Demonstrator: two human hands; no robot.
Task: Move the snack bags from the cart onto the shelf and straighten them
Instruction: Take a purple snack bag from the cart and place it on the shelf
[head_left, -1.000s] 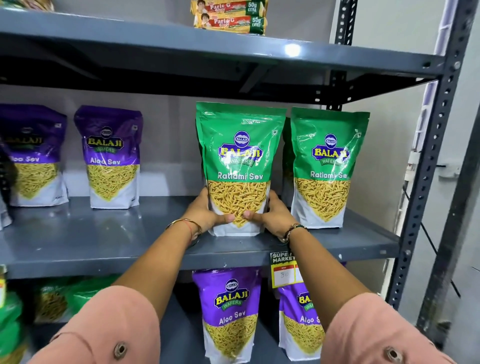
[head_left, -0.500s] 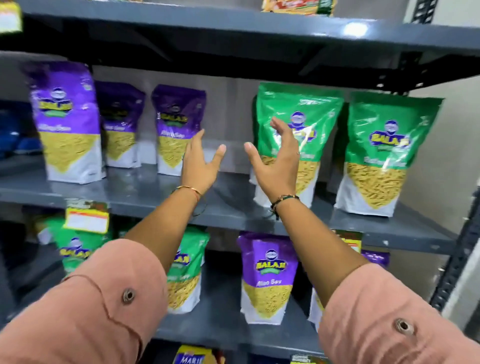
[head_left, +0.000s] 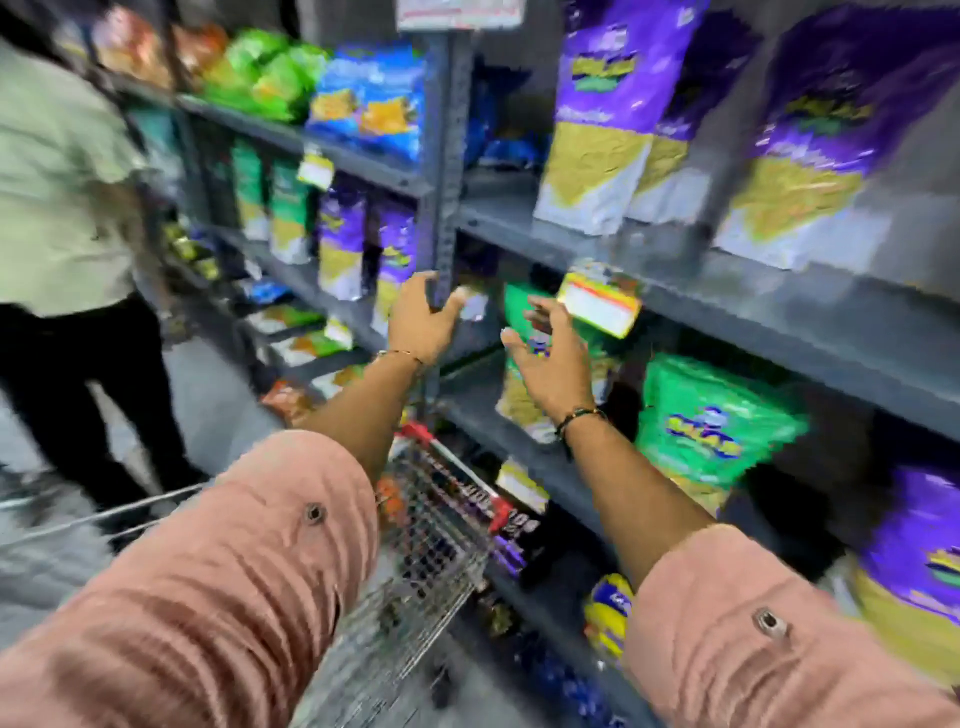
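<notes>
The view is blurred by motion. My left hand (head_left: 421, 317) and my right hand (head_left: 553, 361) are raised in front of the grey shelf (head_left: 753, 304), both empty with fingers apart. Purple snack bags (head_left: 597, 114) stand on the shelf at the upper right. Green snack bags (head_left: 711, 421) sit on the level below, right of my right hand. The wire cart (head_left: 431, 540) with its red-trimmed handle is below my arms at centre; dark packets show inside it, too blurred to name.
Another person (head_left: 62, 208) in a light shirt and dark trousers stands at the left in the aisle. More shelves (head_left: 332, 156) with green, blue and purple packs run along the left. A yellow price tag (head_left: 600, 306) hangs from the shelf edge.
My hands let go of the green bag on the shelf and drew back. My head has swung left and down, bringing the cart, the aisle and another person into view.
</notes>
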